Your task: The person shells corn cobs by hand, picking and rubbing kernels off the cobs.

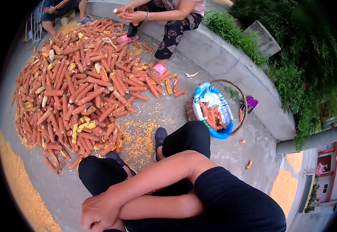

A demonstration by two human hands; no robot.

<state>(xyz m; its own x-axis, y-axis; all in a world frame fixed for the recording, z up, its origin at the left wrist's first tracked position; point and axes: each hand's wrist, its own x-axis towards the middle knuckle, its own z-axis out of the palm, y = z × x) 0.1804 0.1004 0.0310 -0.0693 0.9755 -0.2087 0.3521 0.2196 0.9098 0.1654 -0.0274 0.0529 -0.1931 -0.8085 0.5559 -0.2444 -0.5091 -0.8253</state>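
My arms are crossed low in the view. My right hand (99, 210) lies at the lower left with its fingers curled in, against my other arm, and no object shows in it. My left hand is hidden behind the crossed arms. Beyond my knees, a large heap of reddish corn cobs (75, 89) spreads over the concrete, with a few yellow kernel-bearing cobs (85, 125) among them. Loose kernels (139, 135) lie near my shoes. To the right stands a handled basket (230, 131) with a blue-and-white liner, holding several bare cobs (213, 116).
At the top, a seated person in pink slippers holds a cob (119, 11) in both hands (134, 16). Another person's hands (52, 8) show at the upper left. A low concrete wall (230, 58) curves behind the basket, near purple footwear (249, 103). Kernels (21, 185) cover the left ground.
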